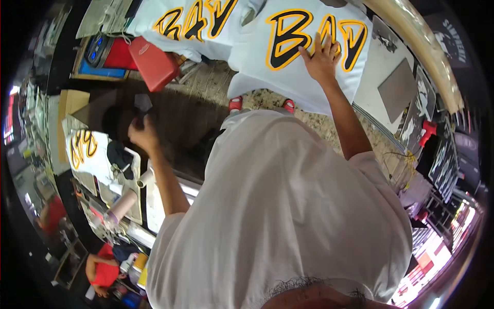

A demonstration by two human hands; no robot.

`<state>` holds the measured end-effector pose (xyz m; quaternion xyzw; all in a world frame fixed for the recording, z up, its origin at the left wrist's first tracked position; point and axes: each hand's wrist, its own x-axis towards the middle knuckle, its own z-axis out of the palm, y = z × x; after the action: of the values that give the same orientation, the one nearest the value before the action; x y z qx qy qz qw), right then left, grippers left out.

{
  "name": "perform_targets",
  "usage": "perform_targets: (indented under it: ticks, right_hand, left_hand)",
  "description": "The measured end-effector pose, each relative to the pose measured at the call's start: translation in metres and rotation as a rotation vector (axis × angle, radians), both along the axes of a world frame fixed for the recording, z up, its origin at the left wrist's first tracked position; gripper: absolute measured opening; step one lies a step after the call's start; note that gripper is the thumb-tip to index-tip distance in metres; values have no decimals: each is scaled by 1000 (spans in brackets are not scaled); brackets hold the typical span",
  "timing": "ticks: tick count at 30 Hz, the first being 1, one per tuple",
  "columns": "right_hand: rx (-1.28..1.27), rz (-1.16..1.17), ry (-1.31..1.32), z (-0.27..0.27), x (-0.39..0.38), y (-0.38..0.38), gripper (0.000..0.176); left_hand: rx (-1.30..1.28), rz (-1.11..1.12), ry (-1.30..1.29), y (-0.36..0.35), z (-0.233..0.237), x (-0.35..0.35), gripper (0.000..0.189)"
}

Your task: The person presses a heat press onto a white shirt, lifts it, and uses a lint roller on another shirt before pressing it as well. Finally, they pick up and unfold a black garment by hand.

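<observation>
The white shirt printed BAD (250, 57) lies spread on the speckled counter (208, 88), just beside a second printed shirt (154, 13). The right hand (321, 57) rests flat on its lettering, fingers spread and holding nothing. The left hand (144, 133) is curled round a small dark object (142, 103), near a red case (153, 63).

Speckled floor (211, 85), cluttered workbench (154, 206) — bright lights (463, 221)

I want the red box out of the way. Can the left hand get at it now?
Probably, but not freely: the left hand is near the red box with nothing between them, yet its fingers seem closed on a grey piece.
</observation>
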<state>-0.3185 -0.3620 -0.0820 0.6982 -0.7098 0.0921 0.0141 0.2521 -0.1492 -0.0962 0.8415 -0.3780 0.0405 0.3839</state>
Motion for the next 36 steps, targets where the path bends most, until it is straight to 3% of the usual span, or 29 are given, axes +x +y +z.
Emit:
perform_targets:
  ticks: [1, 2, 3, 4, 5, 7, 9, 10, 12, 14, 16, 18, 19, 22, 23, 24, 26, 27, 29, 32, 33, 35, 36]
  right_hand:
    - [22, -89, 3, 4, -20, 12, 91]
    - [52, -157, 7, 7, -37, 19, 90]
    - [-53, -194, 38, -13, -61, 25, 90]
    - [-44, -256, 65, -13, -81, 33, 91]
    - [-10, -337, 17, -7, -93, 43, 90]
    - [13, -432, -33, -1, -115, 57, 89]
    - [114, -618, -352, -6, -137, 77, 92]
    - [101, -654, -355, -7, -145, 85, 92]
    - [322, -709, -835, -7, -149, 103, 95]
    - [-28, -637, -948, -31, -137, 122, 95]
    - [3, -724, -1087, -54, -142, 134, 89]
    - [52, -836, -1496, -50, -130, 142, 86]
    - [68, -822, -1718, -45, -130, 146, 72]
    - [60, -765, -1788, -14, -117, 151, 71]
    - [49, -762, -1794, -18, -122, 152, 71]
    - [105, -707, -1741, -26, -133, 155, 72]
    - [151, -654, -1688, -24, -143, 163, 73]
    - [272, -647, -1684, -2, -143, 171, 70]
    - [389, -640, -1679, 9, -147, 180, 66]
    - [408, -543, -1645, 2, -165, 196, 62]
    - [403, -545, -1666, 1, -167, 201, 59]
    - [400, -552, -1684, 4, -171, 207, 56]
    - [526, -514, -1519, 11, -171, 211, 54]
  left_hand:
    - [-4, -311, 118, -62, 36, -82, 35]
    - [-127, -443, 223, -91, 15, -106, 33]
    - [-21, -545, 302, -114, 21, -140, 33]
    - [-75, -660, 346, -134, 24, -179, 34]
    - [-51, -878, 217, -151, 35, -205, 38]
    - [-32, -1007, 108, -175, 30, -253, 51]
    - [-42, -1061, 57, -183, 34, -292, 55]
    - [-48, -1096, 9, -189, 37, -307, 60]
    - [-69, -1187, -42, -196, 24, -321, 67]
    - [-74, -1215, -296, -199, 9, -326, 70]
    - [-59, -1245, -323, -200, 11, -325, 72]
    - [-17, -1221, -243, -198, 14, -324, 73]
    - [-17, -1234, -249, -197, 16, -325, 73]
    - [169, -1056, -76, -198, 21, -325, 94]
    - [156, -1010, -9, -210, -7, -318, 102]
    - [151, -1017, -15, -213, -1, -315, 102]
    - [448, -815, 901, -213, 9, -308, 90]
    - [447, -822, 898, -212, 9, -300, 90]
    - [664, -870, 1526, -207, -2, -277, 76]
    - [459, -877, 1645, -197, -33, -250, 64]
    - [382, -747, 1531, -192, -33, -244, 53]
    - [499, -784, 1426, -197, -38, -215, 44]
    - [605, -819, 1318, -194, -33, -208, 38]
